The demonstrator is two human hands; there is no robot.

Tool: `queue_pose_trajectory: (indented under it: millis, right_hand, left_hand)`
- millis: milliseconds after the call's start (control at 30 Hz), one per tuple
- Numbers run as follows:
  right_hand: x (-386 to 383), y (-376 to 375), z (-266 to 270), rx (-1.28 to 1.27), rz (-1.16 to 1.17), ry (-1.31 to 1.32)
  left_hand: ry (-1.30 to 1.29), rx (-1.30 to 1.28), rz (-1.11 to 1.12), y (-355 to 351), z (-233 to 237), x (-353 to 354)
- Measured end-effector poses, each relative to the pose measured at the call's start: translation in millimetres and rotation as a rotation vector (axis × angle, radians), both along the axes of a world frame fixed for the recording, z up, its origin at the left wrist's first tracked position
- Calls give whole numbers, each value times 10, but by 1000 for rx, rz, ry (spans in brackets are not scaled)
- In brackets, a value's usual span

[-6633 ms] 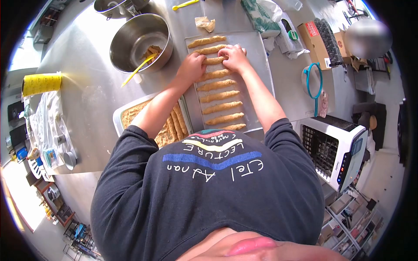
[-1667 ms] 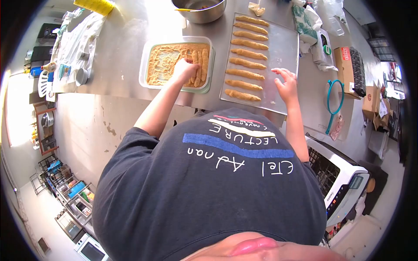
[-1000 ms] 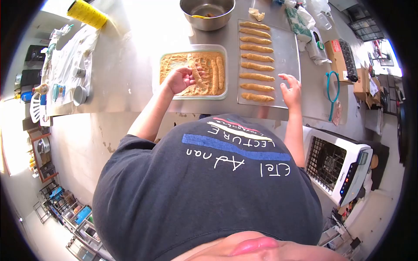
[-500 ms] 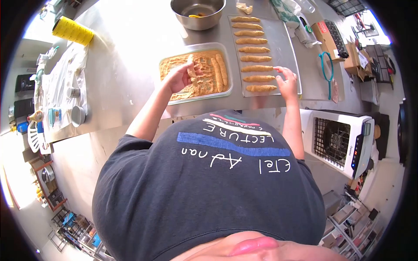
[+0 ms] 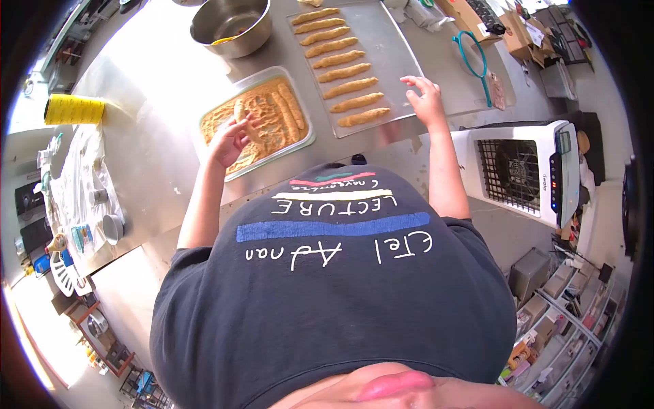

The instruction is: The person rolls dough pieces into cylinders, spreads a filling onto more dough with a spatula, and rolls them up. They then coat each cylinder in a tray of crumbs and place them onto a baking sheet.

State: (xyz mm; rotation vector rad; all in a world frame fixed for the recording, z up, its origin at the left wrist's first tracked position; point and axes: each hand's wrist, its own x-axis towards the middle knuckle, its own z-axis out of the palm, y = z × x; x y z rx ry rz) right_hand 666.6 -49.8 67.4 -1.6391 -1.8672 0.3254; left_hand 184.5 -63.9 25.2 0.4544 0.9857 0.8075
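While the left hand (image 5: pixel 228 143) hangs over the tub, here's the layout. The biggest thing is the metal baking sheet (image 5: pixel 392 51), with a tidy row of crumbed sticks (image 5: pixel 351 87) running down its left half and the right half bare. Just beside it is a clear plastic tub (image 5: pixel 304 141) filled with a sandy orange crumb mix (image 5: pixel 218 119), and two more coated sticks (image 5: pixel 289 109) lie along its right side. Behind the tub is a steel bowl (image 5: pixel 231 24) with something yellow inside. The dough stick (image 5: pixel 244 120) is pinched in the left fingers, raised above the crumbs, pale tan and dusted. The right hand (image 5: pixel 426 102) is at the sheet's near corner, fingers spread, gripping nothing.
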Motion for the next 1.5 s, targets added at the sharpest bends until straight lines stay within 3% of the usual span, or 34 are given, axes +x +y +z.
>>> queue_pose_trajectory:
  millis: [33, 200, 300, 367, 433, 533, 700, 833, 967, 1100, 1233, 1500]
  right_hand:
    - [57, 17, -5, -19, 3, 8]
    - [438, 169, -66, -10, 32, -3]
    - [704, 257, -94, -54, 32, -17]
    - [872, 304, -85, -34, 70, -12]
    - [1037, 328, -93, -62, 71, 1]
    - [1285, 342, -86, -91, 80, 16]
    - [1604, 306, -142, -170, 65, 18]
    - [1739, 209, -284, -80, 80, 21]
    - [1729, 105, -255, -96, 133, 46]
    - [1598, 92, -369, -130, 159, -25]
    - [1374, 102, -411, -232, 158, -144]
    - [1150, 289, -536, -288, 309, -274]
  left_hand:
    - [30, 37, -27, 3, -21, 22]
    - [45, -86, 258, -80, 101, 265]
    - [-39, 11, 152, -65, -127, 112]
    - [77, -17, 267, -66, -128, 188]
    - [224, 30, 340, -50, 210, 520]
    - [406, 95, 212, 156, 409, 980]
    - [561, 210, -223, 420, 720, 2549]
    - [676, 401, -686, 749, 116, 3497]
    - [891, 557, -983, 810, 116, 4122]
    - [1077, 820, -1084, 806, -43, 4258]
    - [1224, 1006, -838, 692, -38, 4165]
    - [1268, 996, -748, 413, -37, 4046]
